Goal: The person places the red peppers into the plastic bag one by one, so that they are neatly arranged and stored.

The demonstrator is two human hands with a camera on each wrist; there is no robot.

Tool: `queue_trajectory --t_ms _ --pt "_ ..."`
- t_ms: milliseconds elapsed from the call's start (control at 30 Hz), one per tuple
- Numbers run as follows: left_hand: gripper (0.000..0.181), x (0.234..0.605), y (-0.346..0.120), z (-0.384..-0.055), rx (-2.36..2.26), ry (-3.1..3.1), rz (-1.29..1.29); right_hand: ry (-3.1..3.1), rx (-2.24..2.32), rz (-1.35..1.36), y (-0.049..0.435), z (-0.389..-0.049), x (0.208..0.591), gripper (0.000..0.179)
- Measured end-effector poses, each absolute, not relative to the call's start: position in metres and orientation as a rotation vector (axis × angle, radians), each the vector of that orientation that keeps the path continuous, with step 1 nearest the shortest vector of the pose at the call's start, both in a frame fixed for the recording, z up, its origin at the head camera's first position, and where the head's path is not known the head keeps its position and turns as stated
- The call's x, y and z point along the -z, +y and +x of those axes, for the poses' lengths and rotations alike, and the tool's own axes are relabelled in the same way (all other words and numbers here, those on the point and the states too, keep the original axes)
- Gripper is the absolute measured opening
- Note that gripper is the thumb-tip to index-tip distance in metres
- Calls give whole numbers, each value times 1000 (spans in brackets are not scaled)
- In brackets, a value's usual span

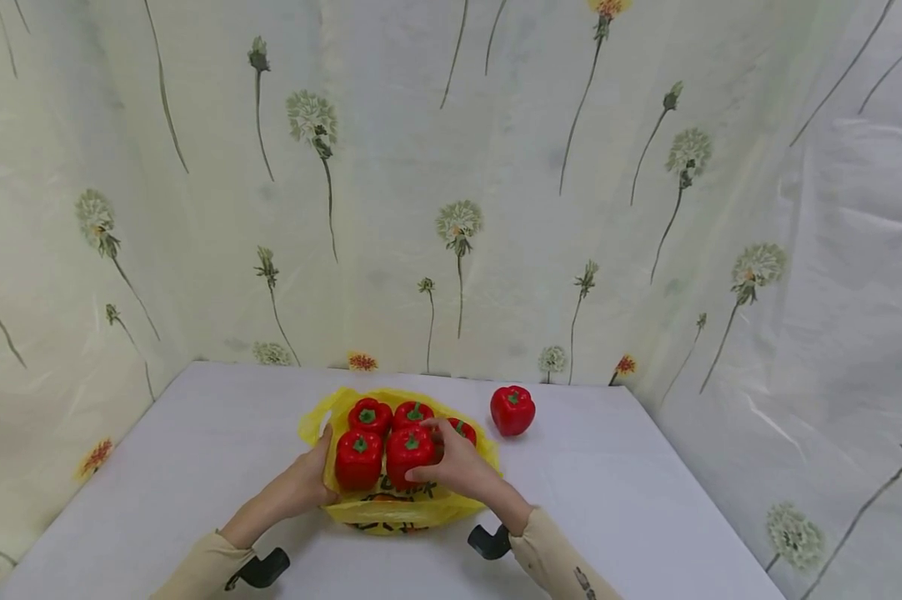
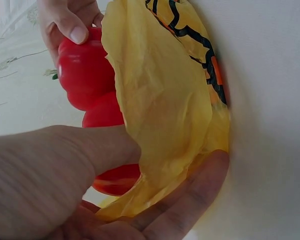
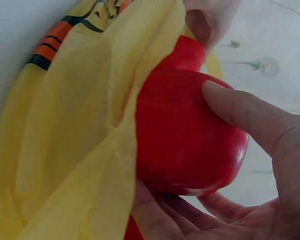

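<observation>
A yellow plastic bag (image 1: 387, 510) with black and orange print lies spread open on the table, with several red bell peppers (image 1: 358, 460) in it. My left hand (image 1: 310, 477) holds the bag's left side; in the left wrist view its thumb is inside the opening and its fingers (image 2: 190, 200) are outside the yellow film. My right hand (image 1: 462, 462) grips the front right bell pepper (image 3: 190, 130), thumb on one side and fingers curled around the other. That pepper sits within the bag's opening, beside the others. One pepper at the right is partly hidden behind my right hand.
Another red bell pepper (image 1: 513, 411) stands on the white table (image 1: 608, 500), back right of the bag. A curtain (image 1: 391, 183) printed with dandelions hangs behind the table and along its sides. Black wrist mounts (image 1: 265, 568) hang below both sleeves.
</observation>
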State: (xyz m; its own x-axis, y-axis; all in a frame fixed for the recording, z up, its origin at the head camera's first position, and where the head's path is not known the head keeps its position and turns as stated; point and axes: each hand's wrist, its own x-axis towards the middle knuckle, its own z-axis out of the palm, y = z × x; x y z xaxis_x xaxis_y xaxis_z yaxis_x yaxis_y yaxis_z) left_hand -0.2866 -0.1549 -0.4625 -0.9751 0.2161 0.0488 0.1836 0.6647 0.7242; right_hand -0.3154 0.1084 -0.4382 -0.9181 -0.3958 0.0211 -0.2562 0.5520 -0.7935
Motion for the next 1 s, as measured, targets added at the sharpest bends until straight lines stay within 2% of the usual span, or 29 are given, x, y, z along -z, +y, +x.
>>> queue_trajectory --t_ms 500,1000 --pt "120 463 -155 -285 -1205 2831 382 2632 1281 -536 101 -316 450 75" --pt "111 461 -156 -282 -1194 2878 463 2625 1303 -524 93 -312 456 74"
